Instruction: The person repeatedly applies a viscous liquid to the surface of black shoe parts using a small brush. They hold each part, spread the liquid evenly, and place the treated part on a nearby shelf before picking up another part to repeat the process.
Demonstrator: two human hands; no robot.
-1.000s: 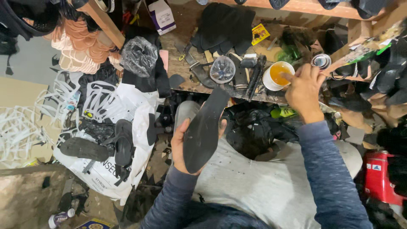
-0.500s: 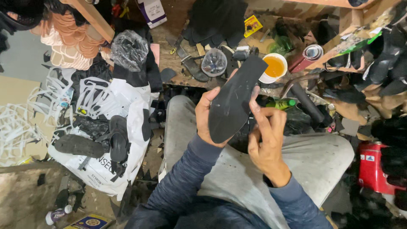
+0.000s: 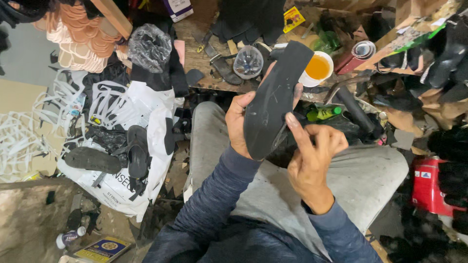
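Dark blue heathered long sleeves with ribbed cuffs, dusty light grey trousers

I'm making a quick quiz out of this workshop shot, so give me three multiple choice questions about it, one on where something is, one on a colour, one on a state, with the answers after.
1. Where is the white cup?
A. on the wooden bench, past the sole's far tip
B. on the white sack
C. in the right hand

2. What colour is the liquid in that cup?
A. blue
B. orange-yellow
C. clear

3. How is the black sole held?
A. lying flat on the lap
B. gripped by the left hand, right hand touching it with a forefinger
C. pinched between both knees

Answers:
1 A, it stands on the bench beside the sole's upper end.
2 B, its contents show orange-yellow.
3 B, left fingers wrap one edge while the right forefinger meets the other.
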